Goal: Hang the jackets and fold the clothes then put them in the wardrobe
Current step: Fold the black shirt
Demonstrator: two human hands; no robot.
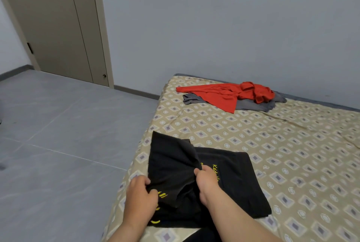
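Wall (214, 27): plain and pale, it fills the far side of the room behind the bed.
Floor (58, 134): grey tiles are seen across the left half.
Bed (282, 154): low and covered with a patterned sheet, it takes up the right side, near to far. All the clothes in view are laid on it.
Door (58, 27): it is set in the far left corner. No wardrobe is in view.
Black shirt (233, 183): it is spread on the near left corner of the bed and carries yellow print. A flap on its left side is lifted off the sheet, while the right part lies flat.
Red top (224, 95): it is left unfolded at the far side of the bed, on top of the grey one.
Grey garment (253, 104): it is crumpled beneath the red top, with its edges showing on both sides.
Left hand (140, 197): its fingers are curled round the near left edge of the black shirt.
Right hand (207, 180): the raised flap is pinched near the middle of the shirt.
Step in hand: the black shirt is judged to be partway through folding, with the left side being brought over.
Doing it well: the flap should be kept taut between both hands, laid over with its edges lined up to the flat part, and then smoothed so no crease is trapped.
Left to do: by the look of things, the two far garments are yet to be folded and nothing has been stored.
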